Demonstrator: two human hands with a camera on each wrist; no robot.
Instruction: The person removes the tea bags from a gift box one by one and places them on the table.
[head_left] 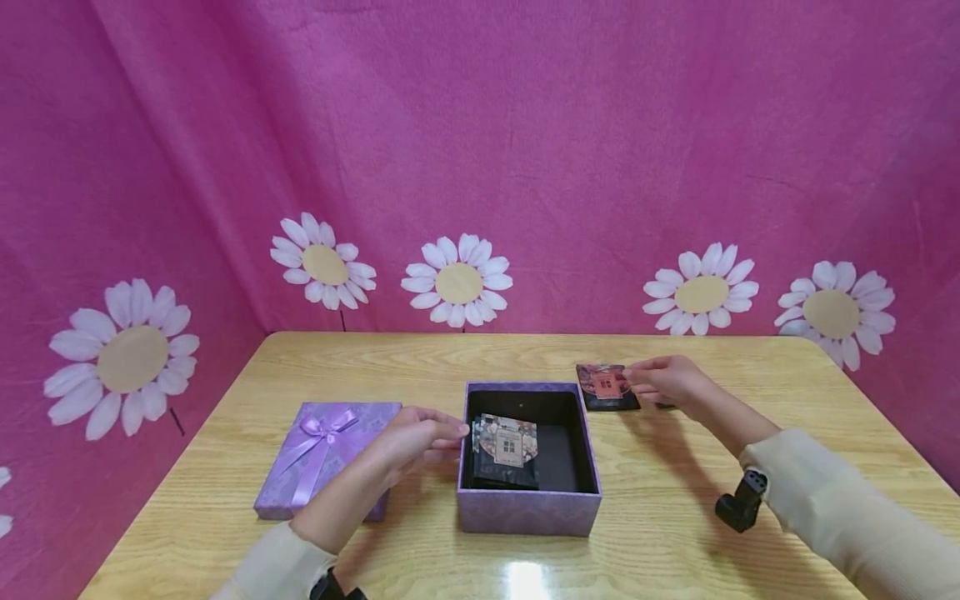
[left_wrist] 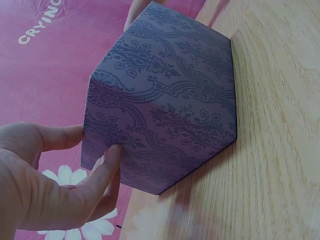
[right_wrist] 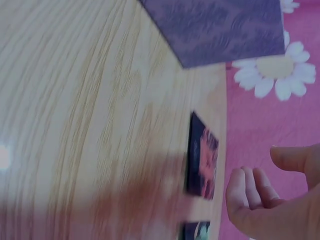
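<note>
A purple patterned box [head_left: 528,510] with a dark inside stands without its lid on the table. Black sachets with a floral label [head_left: 506,450] lie in its left half. My left hand [head_left: 420,437] pinches the box's left wall at the rim; in the left wrist view the thumb is at the top edge and the fingers press the outer side. Beyond the box's right side lies a black sachet with a red label [head_left: 606,387]. My right hand [head_left: 667,383] hovers beside it, thumb and fingers apart, nothing between them. Another sachet [right_wrist: 197,231] lies close by, mostly hidden by that hand in the head view.
The purple lid [head_left: 352,425] with a ribbon bow [head_left: 327,427] lies left of the box, partly behind the left forearm. A wooden table [head_left: 660,517] bears everything. Behind it hangs a pink cloth [head_left: 555,167] printed with daisies.
</note>
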